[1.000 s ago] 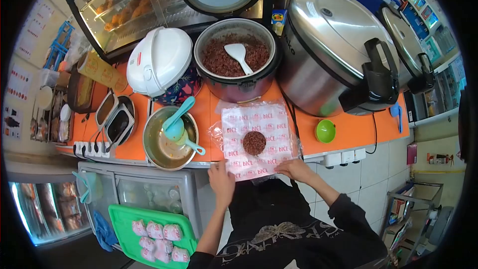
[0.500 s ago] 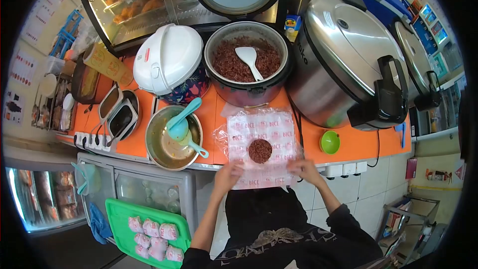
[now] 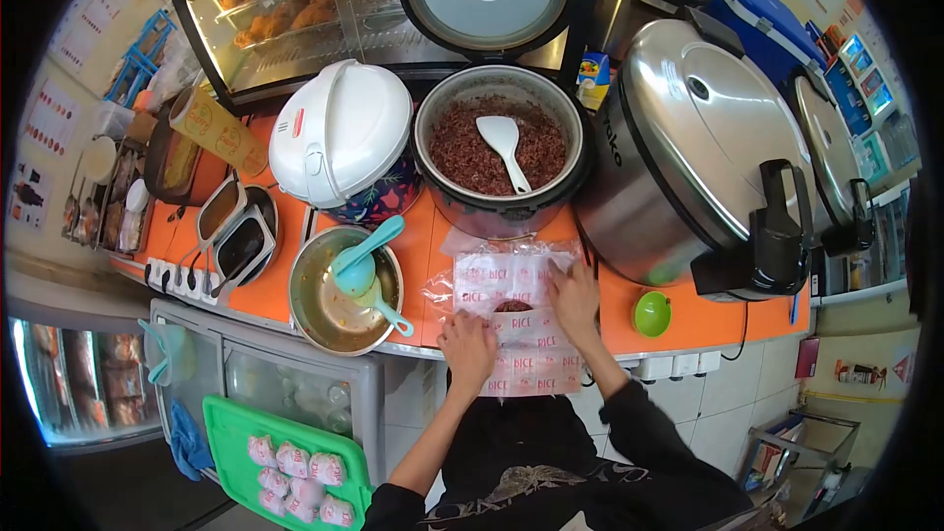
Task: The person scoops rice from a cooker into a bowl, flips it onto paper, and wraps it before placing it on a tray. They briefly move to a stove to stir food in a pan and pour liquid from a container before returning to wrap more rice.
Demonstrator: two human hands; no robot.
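A printed paper sheet (image 3: pixel 536 374) lies at the orange counter's front edge, over clear plastic. Part of the round, dark red rice patty (image 3: pixel 512 306) shows on it; a fold of paper covers the rest. My left hand (image 3: pixel 467 349) rests at the sheet's left side, fingers bent; whether they pinch the paper is unclear. My right hand (image 3: pixel 574 300) is over the sheet's upper right, its fingertips on the paper beyond the patty; its grip cannot be made out.
Behind the sheet stands an open rice cooker (image 3: pixel 501 202) with a white paddle (image 3: pixel 501 138). A steel bowl (image 3: pixel 305 305) with ladles is left, a green cup (image 3: pixel 651 315) right. Wrapped bundles lie on a green tray (image 3: pixel 231 423) below left.
The paper's near part now covers much of the patty. My right hand has moved up and inward; my left hand has turned in over the sheet's left side. The view has shifted slightly.
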